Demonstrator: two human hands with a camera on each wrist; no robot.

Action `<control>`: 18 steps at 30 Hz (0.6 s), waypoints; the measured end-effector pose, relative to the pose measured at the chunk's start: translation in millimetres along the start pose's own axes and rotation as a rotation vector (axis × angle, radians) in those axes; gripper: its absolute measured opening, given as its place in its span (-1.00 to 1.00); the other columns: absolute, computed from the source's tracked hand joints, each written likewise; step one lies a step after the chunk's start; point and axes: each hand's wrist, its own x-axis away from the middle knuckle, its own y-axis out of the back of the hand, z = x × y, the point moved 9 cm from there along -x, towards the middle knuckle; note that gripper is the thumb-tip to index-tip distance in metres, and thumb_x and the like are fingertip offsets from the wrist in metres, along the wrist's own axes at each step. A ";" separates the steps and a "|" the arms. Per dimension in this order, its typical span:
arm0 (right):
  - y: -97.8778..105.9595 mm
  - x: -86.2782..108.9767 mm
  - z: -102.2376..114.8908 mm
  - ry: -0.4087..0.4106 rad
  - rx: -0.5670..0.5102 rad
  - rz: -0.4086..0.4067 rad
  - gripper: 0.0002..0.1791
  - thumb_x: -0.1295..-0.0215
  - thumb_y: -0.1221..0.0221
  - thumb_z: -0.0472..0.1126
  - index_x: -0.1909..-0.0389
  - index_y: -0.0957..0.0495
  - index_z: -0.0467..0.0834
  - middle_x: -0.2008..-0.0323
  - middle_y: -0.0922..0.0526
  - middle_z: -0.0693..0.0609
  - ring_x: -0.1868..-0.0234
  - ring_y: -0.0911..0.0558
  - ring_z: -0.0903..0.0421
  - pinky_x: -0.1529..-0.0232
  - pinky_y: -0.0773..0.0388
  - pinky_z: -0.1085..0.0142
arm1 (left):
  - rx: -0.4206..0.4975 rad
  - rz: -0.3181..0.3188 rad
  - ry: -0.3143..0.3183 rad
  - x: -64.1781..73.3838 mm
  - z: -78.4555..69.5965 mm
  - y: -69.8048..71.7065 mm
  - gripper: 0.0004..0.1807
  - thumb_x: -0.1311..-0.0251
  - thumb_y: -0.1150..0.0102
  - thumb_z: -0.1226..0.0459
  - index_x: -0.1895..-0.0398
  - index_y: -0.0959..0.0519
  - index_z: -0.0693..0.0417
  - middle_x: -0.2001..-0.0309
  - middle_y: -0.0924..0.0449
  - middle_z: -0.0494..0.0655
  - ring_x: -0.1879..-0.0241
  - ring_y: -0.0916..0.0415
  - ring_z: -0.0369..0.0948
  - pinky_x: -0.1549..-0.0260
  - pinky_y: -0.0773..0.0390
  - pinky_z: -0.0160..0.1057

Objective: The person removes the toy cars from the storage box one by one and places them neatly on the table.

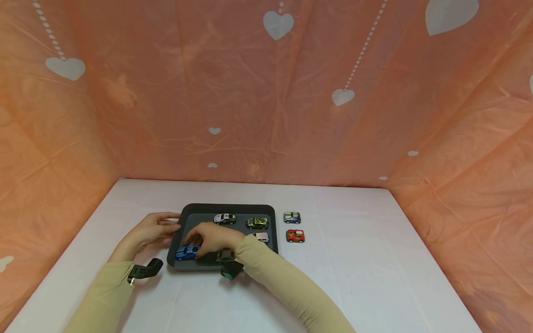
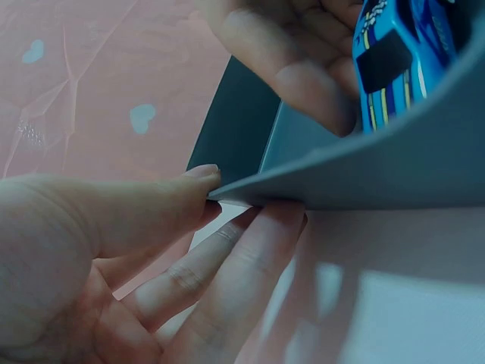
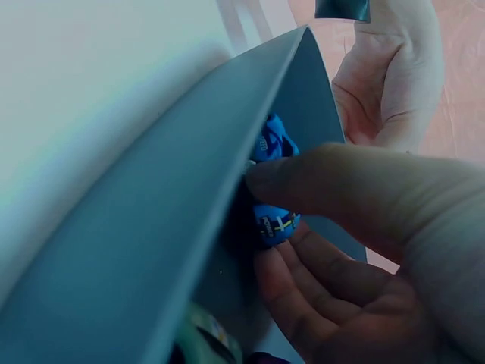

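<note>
A blue toy car [image 1: 186,252] with yellow stripes sits in the near left corner of a dark grey tray [image 1: 231,207]. My right hand [image 1: 216,238] reaches into the tray and holds this car between thumb and fingers. At the tray's left side, my left hand [image 1: 155,230] pinches the rim, thumb on one face and fingers on the other, as the left wrist view shows. Also in the tray are a white-and-black toy car [image 1: 225,218], a camouflage-green one [image 1: 257,223], a pale pink one [image 1: 261,237] and a dark one [image 1: 225,255], the last two partly hidden by my right arm.
Right of the tray, a white toy car [image 1: 292,217] with green and blue markings stands behind a red toy car [image 1: 295,236]. A white-covered table [image 1: 366,268] lies beneath, with orange heart-printed sheeting [image 1: 250,92] around its back and sides.
</note>
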 end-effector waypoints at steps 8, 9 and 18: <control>-0.3 0.5 -3.2 0.006 0.023 -0.014 -0.55 -0.07 -0.36 -0.36 -0.05 -0.61 -0.16 0.13 -0.65 0.12 0.19 -0.55 0.37 0.19 -0.42 0.60 | -0.012 0.005 -0.005 0.3 -1.5 -0.4 -0.43 -0.30 -0.12 0.35 -0.29 -0.23 0.50 -0.02 -0.52 0.38 0.17 -0.61 -0.09 0.33 -0.60 -0.25; -0.2 0.8 -3.3 0.007 0.020 -0.015 -0.55 -0.07 -0.35 -0.37 -0.05 -0.61 -0.16 0.13 -0.65 0.12 0.19 -0.54 0.37 0.20 -0.42 0.60 | -0.013 0.004 -0.005 0.5 -1.5 -0.2 -0.43 -0.31 -0.12 0.35 -0.29 -0.23 0.49 -0.02 -0.52 0.38 0.16 -0.61 -0.09 0.33 -0.60 -0.25; -0.8 4.3 -3.7 0.026 0.013 -0.014 -0.58 -0.09 -0.34 -0.38 -0.04 -0.61 -0.18 0.15 -0.66 0.13 0.23 -0.54 0.39 0.23 -0.43 0.60 | -0.001 0.013 -0.004 0.4 -0.8 -0.1 -0.42 -0.32 -0.11 0.35 -0.30 -0.20 0.51 -0.03 -0.51 0.40 0.15 -0.61 -0.04 0.29 -0.60 -0.23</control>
